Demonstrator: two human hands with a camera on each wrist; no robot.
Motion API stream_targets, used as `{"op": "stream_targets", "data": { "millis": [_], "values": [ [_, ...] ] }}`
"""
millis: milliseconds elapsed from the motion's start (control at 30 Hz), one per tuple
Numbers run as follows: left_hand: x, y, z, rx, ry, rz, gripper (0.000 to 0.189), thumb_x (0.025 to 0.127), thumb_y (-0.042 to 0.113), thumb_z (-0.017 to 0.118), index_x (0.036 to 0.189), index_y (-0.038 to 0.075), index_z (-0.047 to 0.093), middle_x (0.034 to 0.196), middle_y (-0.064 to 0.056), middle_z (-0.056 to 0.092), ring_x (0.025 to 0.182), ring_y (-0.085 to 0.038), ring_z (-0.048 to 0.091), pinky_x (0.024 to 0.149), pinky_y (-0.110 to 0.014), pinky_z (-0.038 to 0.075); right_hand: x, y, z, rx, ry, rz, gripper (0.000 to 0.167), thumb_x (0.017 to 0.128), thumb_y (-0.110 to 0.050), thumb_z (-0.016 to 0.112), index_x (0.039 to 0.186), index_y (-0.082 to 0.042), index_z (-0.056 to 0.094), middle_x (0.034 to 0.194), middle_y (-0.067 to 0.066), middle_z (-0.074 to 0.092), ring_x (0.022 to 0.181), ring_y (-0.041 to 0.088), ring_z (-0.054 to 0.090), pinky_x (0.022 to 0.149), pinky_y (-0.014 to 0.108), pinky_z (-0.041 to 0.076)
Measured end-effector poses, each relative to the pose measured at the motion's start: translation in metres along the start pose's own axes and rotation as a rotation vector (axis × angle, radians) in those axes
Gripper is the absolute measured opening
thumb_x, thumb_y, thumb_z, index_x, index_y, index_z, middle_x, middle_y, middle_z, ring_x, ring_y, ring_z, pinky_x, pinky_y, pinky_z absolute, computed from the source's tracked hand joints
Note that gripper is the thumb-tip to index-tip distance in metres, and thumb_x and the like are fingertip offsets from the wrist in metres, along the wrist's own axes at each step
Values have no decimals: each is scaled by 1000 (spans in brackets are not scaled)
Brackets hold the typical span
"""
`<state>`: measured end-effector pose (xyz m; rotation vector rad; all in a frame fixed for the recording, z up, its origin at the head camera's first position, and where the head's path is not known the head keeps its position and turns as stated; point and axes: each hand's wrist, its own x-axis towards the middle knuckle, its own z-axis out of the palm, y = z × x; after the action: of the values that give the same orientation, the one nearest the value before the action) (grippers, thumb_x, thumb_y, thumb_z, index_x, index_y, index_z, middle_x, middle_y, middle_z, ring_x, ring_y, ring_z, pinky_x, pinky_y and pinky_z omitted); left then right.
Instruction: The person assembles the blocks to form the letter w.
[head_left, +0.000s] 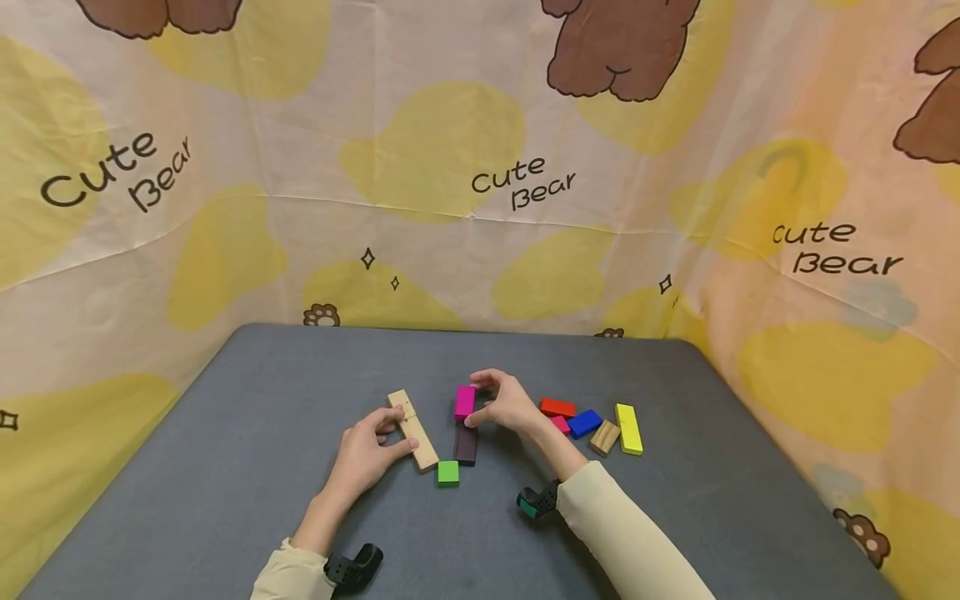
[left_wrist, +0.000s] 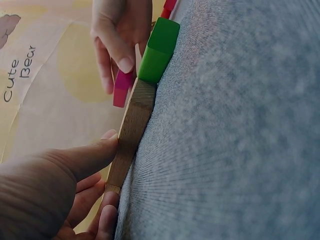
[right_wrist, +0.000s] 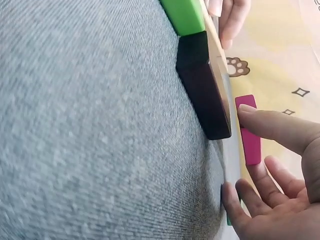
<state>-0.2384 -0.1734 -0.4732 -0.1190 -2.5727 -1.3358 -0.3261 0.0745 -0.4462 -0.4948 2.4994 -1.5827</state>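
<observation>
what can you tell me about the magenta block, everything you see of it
The magenta block is a small, oblong piece with flat faces, straight edges and one even colour; it looks like smooth painted wood, with no markings visible. The right hand pinches it with the thumb against one face. The right wrist view shows it raised above the grey table, with a gap between it and the dark block. From the head view, it appears at that block's far end.

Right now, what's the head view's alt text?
A person's right hand pinches a magenta block beyond a dark block on a gray table. The left hand grips two pale wooden blocks; a green block sits at their near end, and five more blocks lie to the right.
</observation>
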Motion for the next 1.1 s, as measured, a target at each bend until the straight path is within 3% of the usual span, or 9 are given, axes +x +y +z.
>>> {"op": "stream_targets", "data": {
  "millis": [200, 333, 533, 1100],
  "values": [
    [0, 0, 0, -3, -6, 1, 49, 82, 19, 83, 125, 3, 65, 124, -14, 64, 110, -31, 61, 91, -48, 50, 1, 0, -5, -27, -10, 0, 72, 68, -1, 89, 132, 0, 55, 121, 9, 60, 115, 29, 53, 98, 42, 48],
    [0, 0, -1, -2, -12, -7, 49, 82, 19, 83, 125, 3, 65, 123, -14, 64, 110, -31, 61, 91, -48, 50, 1, 0, -8, -38, -18, 1, 63, 76, -7, 85, 131, 1, 56, 121, 10, 62, 114, 29, 54, 98, 45, 46],
    [0, 1, 0, 0, -15, -12, 49, 82, 19, 83, 125, 4, 65, 122, -14, 65, 109, -31, 61, 91, -48, 50, 2, 8, -9, -92, -10, -29, 48, 82, -10, 82, 124, 1, 61, 114, 8, 66, 105, 26, 57, 87, 36, 51],
    [-1, 2, -1, 2, -16, -15, 49, 82, 19, 82, 126, 4, 64, 123, -15, 64, 109, -32, 61, 91, -49, 50, 2, 11, -8, 43, -18, 28, 49, 80, -6, 83, 123, 4, 61, 112, 10, 66, 104, 29, 57, 83, 35, 51]
  ]
}}
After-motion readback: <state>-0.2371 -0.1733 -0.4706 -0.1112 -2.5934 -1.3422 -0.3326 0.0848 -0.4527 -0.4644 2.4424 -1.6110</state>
